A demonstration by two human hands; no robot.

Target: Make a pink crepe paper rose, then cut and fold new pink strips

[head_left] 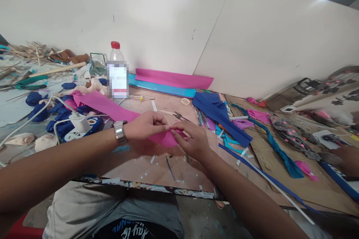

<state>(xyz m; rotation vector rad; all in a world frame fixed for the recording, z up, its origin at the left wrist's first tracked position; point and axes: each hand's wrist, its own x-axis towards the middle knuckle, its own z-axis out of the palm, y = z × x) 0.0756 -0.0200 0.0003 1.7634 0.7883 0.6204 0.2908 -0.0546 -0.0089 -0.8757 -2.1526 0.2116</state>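
Note:
A long pink fabric strip (112, 110) runs from the pile on the left to my hands, and a loose part of it hangs below them over the table. My left hand (147, 125), with a metal watch (120, 132) on its wrist, pinches the strip near its end. Close against it, my right hand (192, 138) pinches the same strip between thumb and fingers. The fingertips of both hands nearly meet, and the fold between them is partly hidden. Just beyond them on the table lies a pair of pliers (179, 116).
Dark blue fabric flowers (35, 99) and a power strip (92, 124) with white cables lie left. A red-capped bottle (115, 46) stands behind a lit phone (117, 80). Blue fabric (221, 114) and a white stick (276, 185) lie right. At far right is another person's hand (349, 158).

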